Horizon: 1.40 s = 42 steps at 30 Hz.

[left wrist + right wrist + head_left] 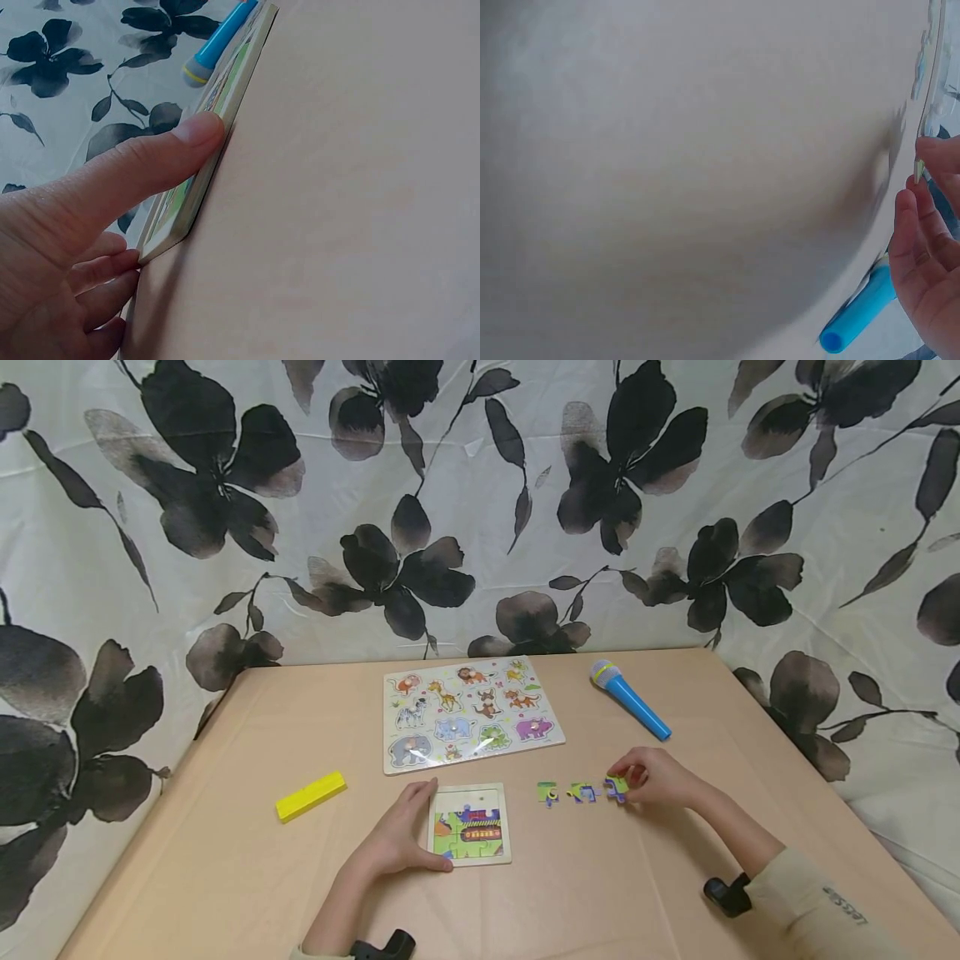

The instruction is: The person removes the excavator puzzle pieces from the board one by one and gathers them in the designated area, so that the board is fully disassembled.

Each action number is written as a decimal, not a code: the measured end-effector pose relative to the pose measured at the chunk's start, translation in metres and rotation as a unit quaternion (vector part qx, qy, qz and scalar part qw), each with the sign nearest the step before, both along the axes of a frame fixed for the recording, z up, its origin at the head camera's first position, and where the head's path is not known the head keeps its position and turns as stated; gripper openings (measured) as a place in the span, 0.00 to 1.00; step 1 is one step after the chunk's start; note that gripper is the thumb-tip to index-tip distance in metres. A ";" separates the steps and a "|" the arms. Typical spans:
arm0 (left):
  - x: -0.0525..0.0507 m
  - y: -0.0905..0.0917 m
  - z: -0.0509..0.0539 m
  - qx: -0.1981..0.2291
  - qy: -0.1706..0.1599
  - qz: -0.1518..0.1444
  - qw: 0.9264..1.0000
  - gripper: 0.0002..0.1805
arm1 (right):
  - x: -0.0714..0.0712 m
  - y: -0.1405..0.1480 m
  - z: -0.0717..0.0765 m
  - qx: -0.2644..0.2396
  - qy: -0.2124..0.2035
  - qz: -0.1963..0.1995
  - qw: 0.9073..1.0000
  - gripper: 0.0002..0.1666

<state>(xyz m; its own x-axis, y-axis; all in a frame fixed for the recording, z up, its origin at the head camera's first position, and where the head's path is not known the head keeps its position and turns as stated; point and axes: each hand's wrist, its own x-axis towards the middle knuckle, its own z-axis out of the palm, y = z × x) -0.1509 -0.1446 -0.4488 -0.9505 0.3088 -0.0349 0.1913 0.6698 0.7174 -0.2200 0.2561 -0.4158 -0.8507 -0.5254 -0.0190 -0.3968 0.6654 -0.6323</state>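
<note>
The left hand [403,833] holds the small puzzle tray [474,798] at its left side, thumb laid over the near rim and fingers curled at the side and far corner. The right hand [662,779], well apart, pinches a loose puzzle piece [616,788] between thumb and fingertips; the right wrist view shows this piece nearly edge-on, its printed face hidden there. Between tray and right hand lie two further pieces, a green one [548,793] and one with blue and purple [582,792], in a row on the table [600,885]. The tray lies flat in front of the person; its lower part is filled with joined pieces showing a red vehicle on green, while the upper part is bare. The step in hand appears to be the taking up of a piece; the next move would call for carrying it to the bare part, turning it to match, and pressing it in while the tray is steadied. Beyond lie an animal board [480,752], a blue toy microphone [634,698] and, to the left, a yellow block [311,797].
</note>
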 end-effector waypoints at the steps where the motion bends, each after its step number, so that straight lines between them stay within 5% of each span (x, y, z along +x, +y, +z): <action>1: 0.000 0.000 0.000 -0.001 0.000 0.000 1.000 0.64 | 0.000 0.001 0.000 0.002 -0.003 -0.002 1.000 0.19; 28: 0.000 0.001 -0.001 0.005 -0.003 0.005 1.000 0.64 | -0.002 -0.002 -0.003 0.006 -0.012 -0.014 1.000 0.16; 42: 0.000 0.000 0.000 0.003 -0.001 0.003 1.000 0.64 | 0.007 -0.042 0.007 -0.013 -0.007 0.042 0.999 0.16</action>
